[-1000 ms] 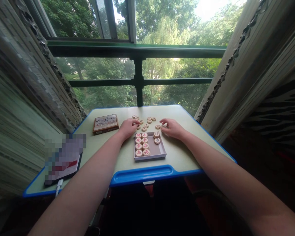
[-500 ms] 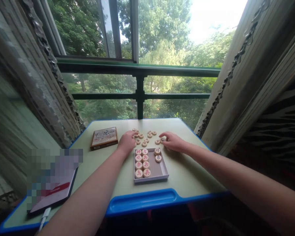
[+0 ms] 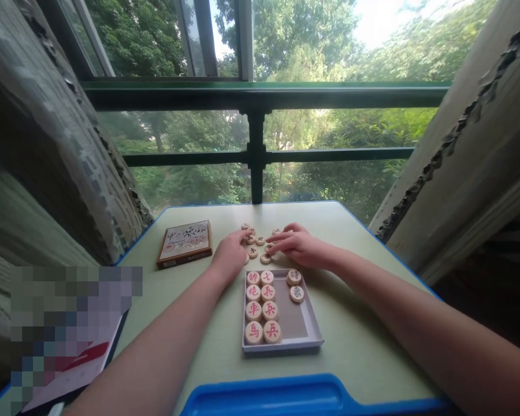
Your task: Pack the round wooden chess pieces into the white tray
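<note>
Loose Chinese chess pieces [image 3: 260, 240] with dark characters lie in a cluster on the table. At their left edge is my left hand [image 3: 230, 254], its index finger reaching to the nearest pieces and its lower fingers partly hidden. My right hand [image 3: 302, 247] lies over the right side of the cluster, fingers stretched out and apart, the tips at a piece [image 3: 266, 258] in front. Closer to me sits a shallow white box tray [image 3: 319, 335]. Two columns of red-character pieces [image 3: 269, 311] fill its left side, and dark-character pieces [image 3: 297, 294] sit at its upper right.
The patterned box lid [image 3: 185, 242] lies left of my left hand. A tablet-like flat device [image 3: 86, 364], partly blurred out, is at the near left. The table [image 3: 364, 289] has a blue edge and a blue front groove [image 3: 268, 398]. A green railing [image 3: 256, 150] and window stand beyond.
My right hand has moved left, from the right-hand pieces onto the cluster, with its fingers now spread. My left hand stays beside the pieces. The view has tilted down and come closer.
</note>
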A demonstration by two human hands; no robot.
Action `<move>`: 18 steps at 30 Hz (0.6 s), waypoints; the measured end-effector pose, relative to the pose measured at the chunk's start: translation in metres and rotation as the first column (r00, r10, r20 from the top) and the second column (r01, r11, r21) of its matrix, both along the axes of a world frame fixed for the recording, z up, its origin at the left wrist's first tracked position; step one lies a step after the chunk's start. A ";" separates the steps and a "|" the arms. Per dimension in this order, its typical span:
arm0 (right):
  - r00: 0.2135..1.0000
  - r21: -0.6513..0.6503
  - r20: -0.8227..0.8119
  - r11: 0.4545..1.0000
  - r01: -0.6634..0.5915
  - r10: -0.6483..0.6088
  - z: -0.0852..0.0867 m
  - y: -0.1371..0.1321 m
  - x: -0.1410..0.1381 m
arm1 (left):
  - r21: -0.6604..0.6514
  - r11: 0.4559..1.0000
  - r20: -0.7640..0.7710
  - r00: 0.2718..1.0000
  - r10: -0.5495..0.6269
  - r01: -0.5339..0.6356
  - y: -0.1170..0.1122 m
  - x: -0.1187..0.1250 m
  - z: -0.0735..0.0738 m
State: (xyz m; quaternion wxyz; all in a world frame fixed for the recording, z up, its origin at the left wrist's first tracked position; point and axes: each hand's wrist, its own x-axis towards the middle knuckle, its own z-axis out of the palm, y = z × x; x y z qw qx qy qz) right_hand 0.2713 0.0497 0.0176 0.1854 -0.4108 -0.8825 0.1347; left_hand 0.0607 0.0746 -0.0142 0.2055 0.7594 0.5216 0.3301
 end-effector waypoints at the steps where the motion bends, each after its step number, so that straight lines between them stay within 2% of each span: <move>1: 1.000 0.020 0.026 1.000 -0.012 0.012 0.000 0.000 0.000 | -0.006 1.000 0.005 1.000 0.005 -0.005 0.000 0.000 0.001; 7: 0.998 0.114 0.058 0.993 0.026 -0.033 -0.002 -0.004 0.006 | -0.084 0.992 0.065 0.993 0.103 -0.097 -0.001 -0.001 0.003; 11: 0.992 0.116 0.078 0.989 0.090 -0.099 -0.007 -0.007 0.010 | -0.123 0.988 0.135 0.985 0.106 -0.090 0.001 -0.005 -0.001; 14: 0.994 0.116 0.083 0.991 0.062 -0.072 -0.009 -0.008 0.008 | -0.143 0.986 0.190 0.976 0.107 -0.080 0.001 -0.008 -0.003; 18: 0.999 0.128 0.022 0.991 0.030 -0.033 -0.008 -0.007 0.002 | -0.069 0.990 0.097 0.987 0.129 -0.122 -0.001 -0.006 -0.001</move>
